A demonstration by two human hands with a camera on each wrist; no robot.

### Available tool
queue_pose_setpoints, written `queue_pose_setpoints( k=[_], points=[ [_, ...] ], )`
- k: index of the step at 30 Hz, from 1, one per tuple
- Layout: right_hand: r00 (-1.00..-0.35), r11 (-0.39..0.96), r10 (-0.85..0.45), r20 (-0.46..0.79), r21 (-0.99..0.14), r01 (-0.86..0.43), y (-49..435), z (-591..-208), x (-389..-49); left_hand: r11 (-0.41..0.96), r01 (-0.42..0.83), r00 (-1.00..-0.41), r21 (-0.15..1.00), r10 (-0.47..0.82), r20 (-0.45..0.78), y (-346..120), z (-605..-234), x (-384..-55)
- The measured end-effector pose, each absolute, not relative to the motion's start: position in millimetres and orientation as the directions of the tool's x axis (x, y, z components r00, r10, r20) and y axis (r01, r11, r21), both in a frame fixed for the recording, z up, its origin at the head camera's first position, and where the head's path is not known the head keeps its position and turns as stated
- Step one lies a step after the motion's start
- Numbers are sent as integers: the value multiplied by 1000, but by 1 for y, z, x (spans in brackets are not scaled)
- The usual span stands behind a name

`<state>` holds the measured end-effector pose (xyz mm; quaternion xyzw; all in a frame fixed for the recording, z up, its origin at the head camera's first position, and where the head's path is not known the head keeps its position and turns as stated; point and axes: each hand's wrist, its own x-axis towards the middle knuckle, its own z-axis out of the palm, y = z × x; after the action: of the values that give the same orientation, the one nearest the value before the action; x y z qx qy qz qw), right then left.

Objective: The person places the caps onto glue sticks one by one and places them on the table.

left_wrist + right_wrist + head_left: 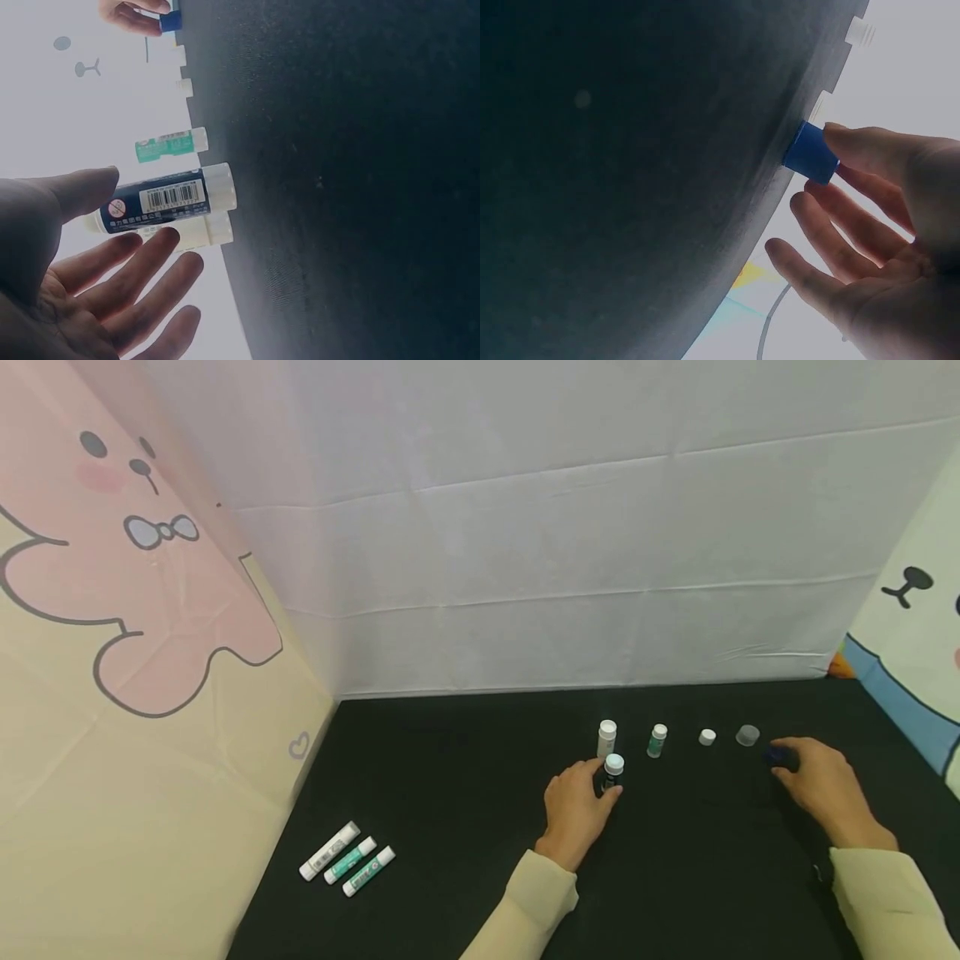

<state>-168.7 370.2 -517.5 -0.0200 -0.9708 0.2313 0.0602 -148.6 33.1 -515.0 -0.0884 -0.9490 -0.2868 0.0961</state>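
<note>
My left hand pinches a dark blue glue stick between thumb and fingers. It stands upright on the black table, with a white base, a barcode label and a whitish top without a blue cap. Right behind it stands a white glue stick, and to the right a smaller green glue stick. Over at the right, my right hand holds a blue cap by thumb and index finger, low at the table surface. The other right fingers are spread apart.
A small white cap and a translucent cap stand between the green stick and my right hand. Several glue sticks, one white and two green, lie at the left. Cloth walls border the black table.
</note>
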Motion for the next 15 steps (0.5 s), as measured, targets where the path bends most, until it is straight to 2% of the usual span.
queue_pose_setpoints(
  k=[15],
  points=[
    [-989, 903, 37, 144, -428, -28, 370, -519, -174, 797, 202, -975, 569, 110, 192, 37, -520, -158]
  ],
)
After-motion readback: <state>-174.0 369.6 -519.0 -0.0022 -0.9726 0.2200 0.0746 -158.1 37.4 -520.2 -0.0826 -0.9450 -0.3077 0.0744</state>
